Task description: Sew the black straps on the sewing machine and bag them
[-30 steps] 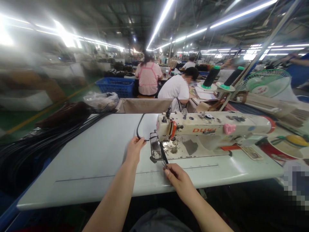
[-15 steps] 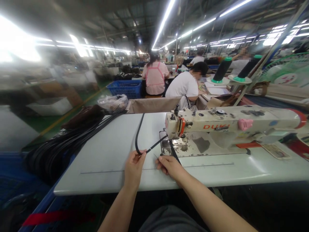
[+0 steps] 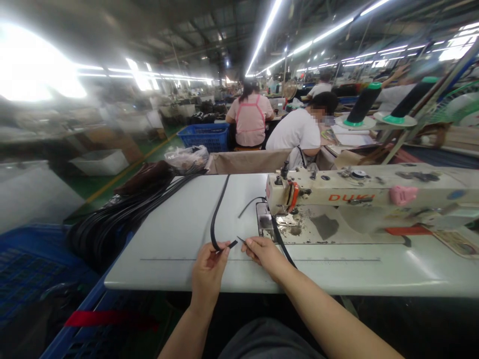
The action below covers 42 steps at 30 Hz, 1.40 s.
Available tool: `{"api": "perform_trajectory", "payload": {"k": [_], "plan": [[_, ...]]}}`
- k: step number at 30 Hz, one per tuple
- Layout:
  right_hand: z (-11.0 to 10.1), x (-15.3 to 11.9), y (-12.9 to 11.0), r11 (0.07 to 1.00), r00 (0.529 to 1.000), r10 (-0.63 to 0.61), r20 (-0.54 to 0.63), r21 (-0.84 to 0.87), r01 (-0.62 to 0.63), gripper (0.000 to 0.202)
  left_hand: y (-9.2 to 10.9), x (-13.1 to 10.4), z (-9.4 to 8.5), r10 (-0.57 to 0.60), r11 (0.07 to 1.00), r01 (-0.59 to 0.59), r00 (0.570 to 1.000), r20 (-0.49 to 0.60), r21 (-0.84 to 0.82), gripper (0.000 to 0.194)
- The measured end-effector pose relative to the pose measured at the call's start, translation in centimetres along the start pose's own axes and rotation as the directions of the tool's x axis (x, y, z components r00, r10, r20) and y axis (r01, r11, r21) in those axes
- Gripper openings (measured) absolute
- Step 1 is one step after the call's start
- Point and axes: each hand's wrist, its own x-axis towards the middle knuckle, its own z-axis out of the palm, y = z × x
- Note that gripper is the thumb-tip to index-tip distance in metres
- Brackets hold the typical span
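Note:
Between the thumb and fingers of my left hand (image 3: 210, 264) is a narrow black strap (image 3: 215, 219), pinched close to its free end. The strap loops up and back across the white sewing table (image 3: 179, 224). My right hand (image 3: 262, 252) is closed around a thin, dark pointed tool (image 3: 241, 240); most of it is hidden, but its tip points at the strap's end, a small gap apart. Another black strip (image 3: 249, 203) curves out from the sewing machine (image 3: 318, 199), its loose end on the table. A black band (image 3: 283, 244) runs from beneath the needle area toward my right forearm.
A bundle of black straps (image 3: 112, 224) hangs over the table's left edge, above a blue crate (image 3: 26, 259). Black thread cones (image 3: 362, 105) stand behind the machine. Two co-workers sit ahead, beyond a fabric-lined bin (image 3: 250, 162).
The black strip that ran from my left hand to the machine is now parted. Its machine-side end has sprung back and curled. The view has shifted slightly left.

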Motion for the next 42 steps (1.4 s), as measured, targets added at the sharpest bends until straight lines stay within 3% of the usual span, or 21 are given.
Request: {"api": "perform_trajectory", "payload": {"k": [2, 4, 5, 7, 8, 10, 13, 15, 20, 23, 26, 29, 32, 35, 37, 42], "plan": [[-0.5, -0.7, -0.1, 0.993, 0.998, -0.046, -0.047, -0.107, 0.040, 0.037, -0.1, 0.1, -0.5, -0.042, 0.998, 0.042, 0.999, 0.007, 0.042, 0.027], [-1.3, -1.8, -0.1, 0.914, 0.980, -0.155, -0.125, -0.394, 0.095, 0.023, -0.3, 0.3, -1.1, -0.083, 0.991, 0.081, 0.996, 0.023, 0.104, 0.029], [-1.8, -2.4, -0.1, 0.811, 0.960, -0.231, -0.160, -0.576, 0.099, 0.017, -0.5, 0.5, -1.4, -0.095, 0.988, 0.090, 0.995, 0.033, 0.127, 0.030], [-2.8, -3.6, 0.2, 0.519, 0.909, -0.364, -0.201, -0.854, 0.019, 0.006, -0.7, 0.9, -1.9, -0.105, 0.987, 0.098, 0.993, 0.051, 0.124, 0.031], [-3.3, -4.2, 0.5, 0.398, 0.892, -0.397, -0.216, -0.916, -0.045, 0.012, -0.8, 1.1, -2.0, -0.119, 0.989, 0.113, 0.991, 0.059, 0.098, 0.033], [-4.2, -5.1, 1.2, 0.242, 0.886, -0.391, -0.250, -0.956, -0.164, 0.034, -0.9, 1.5, -2.4, -0.202, 0.979, 0.198, 0.976, 0.086, 0.044, 0.039], [-5.1, -6.1, 2.3, 0.145, 0.931, -0.273, -0.243, -0.967, -0.210, 0.053, -0.9, 2.3, -3.1, -0.357, 0.934, 0.349, 0.920, 0.163, 0.074, 0.049], [-5.3, -6.6, 2.8, 0.114, 0.951, -0.218, -0.220, -0.973, -0.199, 0.054, -1.1, 2.9, -4.0, -0.377, 0.923, 0.347, 0.905, 0.197, 0.168, 0.052], [-5.1, -7.2, 2.6, 0.072, 0.966, -0.157, -0.206, -0.978, -0.197, 0.054, -2.6, 5.2, -7.6, -0.301, 0.886, 0.234, 0.947, 0.115, 0.400, 0.067], [-5.0, -7.2, 2.1, 0.057, 0.970, -0.129, -0.207, -0.978, -0.202, 0.053, -3.4, 6.9, -10.9, -0.262, 0.791, 0.204, 0.965, 0.019, 0.577, 0.065], [-5.2, -7.1, 2.2, 0.053, 0.971, -0.133, -0.197, -0.980, -0.192, 0.054, -3.8, 9.0, -15.6, -0.189, 0.620, 0.187, 0.978, -0.087, 0.762, 0.057], [-5.6, -7.1, 2.8, 0.058, 0.969, -0.171, -0.179, -0.984, -0.171, 0.053, -3.6, 10.9, -21.7, -0.034, 0.424, 0.170, 0.985, -0.172, 0.890, 0.053], [-6.1, -7.0, 3.9, 0.076, 0.959, -0.236, -0.159, -0.986, -0.145, 0.053, -2.7, 11.9, -28.5, 0.011, 0.209, 0.322, 0.944, -0.331, 0.924, 0.048], [-6.6, -6.7, 4.9, 0.083, 0.950, -0.279, -0.140, -0.989, -0.121, 0.052, -2.0, 11.3, -34.4, -0.027, 0.077, 0.494, 0.869, -0.494, 0.866, 0.047], [-6.9, -6.6, 5.3, 0.082, 0.948, -0.294, -0.122, -0.991, -0.102, 0.051, -1.9, 10.0, -37.3, -0.078, 0.035, 0.551, 0.833, -0.547, 0.834, 0.045], [-7.4, -6.2, 6.0, 0.046, 0.954, -0.285, -0.093, -0.995, -0.084, 0.049, -3.7, 6.0, -40.8, -0.186, 0.043, 0.561, 0.818, -0.545, 0.827, 0.034]]}}
